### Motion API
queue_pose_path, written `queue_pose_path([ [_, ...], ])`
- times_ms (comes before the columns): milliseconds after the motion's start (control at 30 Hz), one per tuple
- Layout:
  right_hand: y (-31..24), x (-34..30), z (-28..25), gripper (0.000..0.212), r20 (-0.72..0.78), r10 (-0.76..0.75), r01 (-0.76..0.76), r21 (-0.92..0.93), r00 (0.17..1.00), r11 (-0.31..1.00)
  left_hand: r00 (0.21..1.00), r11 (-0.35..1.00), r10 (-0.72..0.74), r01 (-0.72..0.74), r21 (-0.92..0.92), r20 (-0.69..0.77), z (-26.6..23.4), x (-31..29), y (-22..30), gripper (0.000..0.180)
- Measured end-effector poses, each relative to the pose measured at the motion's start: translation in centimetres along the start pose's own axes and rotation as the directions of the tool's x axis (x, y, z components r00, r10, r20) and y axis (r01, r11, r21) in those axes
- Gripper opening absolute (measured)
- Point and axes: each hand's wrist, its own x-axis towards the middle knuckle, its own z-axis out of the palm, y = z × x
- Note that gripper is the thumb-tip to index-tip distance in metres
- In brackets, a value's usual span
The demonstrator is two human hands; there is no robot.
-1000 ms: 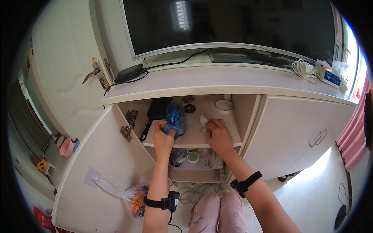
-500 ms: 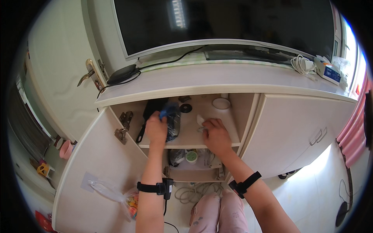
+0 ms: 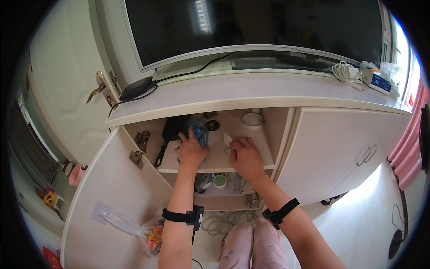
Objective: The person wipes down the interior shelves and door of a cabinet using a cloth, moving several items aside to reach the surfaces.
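Observation:
On the cabinet's upper shelf (image 3: pixel 215 163), my left hand (image 3: pixel 191 151) rests with its fingers spread over a clear and blue plastic bag (image 3: pixel 200 133), which it partly hides. My right hand (image 3: pixel 247 158) is closed, its fingers pinching a crumpled white piece (image 3: pixel 227 139) that looks like tissue or thin plastic. Left of the bag lies a black item (image 3: pixel 173 128), with a black handle (image 3: pixel 160 155) reaching toward the shelf's front. Behind the bag sits a black ring-shaped roll (image 3: pixel 213 125). A white round object (image 3: pixel 252 119) is farther back on the right.
The left cabinet door (image 3: pixel 109 193) stands open, a plastic bag of colourful packets (image 3: pixel 154 235) hanging on it. The right door (image 3: pixel 333 148) is closed. Below are a green-lidded tub (image 3: pixel 219 181) and coiled cable (image 3: pixel 215 223). A television (image 3: pixel 255 27) stands on top.
My left hand has shifted right, spread its fingers and come down over the blue plastic bag, whose blue part it gripped before. The right hand has hardly moved.

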Motion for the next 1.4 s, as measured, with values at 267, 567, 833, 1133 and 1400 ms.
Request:
queue_pose_path([
  [267,0.4,-0.2,0.1,0.020,-0.012,-0.013,0.013,0.026,1.000,1.000,0.982,0.957,0.176,-0.188,-0.222,-0.071,-0.1,-0.8,-0.4,0.070],
  [567,-0.4,0.0,0.0,0.022,0.040,-0.006,0.005,0.018,0.999,1.000,0.957,0.620,0.055,-0.257,-0.741,-0.286,0.3,-0.7,-0.8,0.071],
  [833,0.7,0.6,3.4,0.040,0.109,-0.108,0.119,-0.107,0.988,0.987,0.972,-0.318,-0.168,0.103,-0.943,0.163,-2.9,-11.7,-2.6,0.068],
  [1133,-5.1,4.4,9.6,0.048,0.426,-0.499,0.427,0.260,0.754,0.866,0.907,-0.261,-0.326,0.185,-0.947,0.267,-1.6,-23.5,-9.0,0.079],
  [1400,-8.6,3.8,12.3,0.050,0.463,-0.453,0.343,0.306,0.762,0.888,0.912,0.088,-0.378,0.207,-0.974,0.160,0.9,-26.8,-13.4,0.080],
])
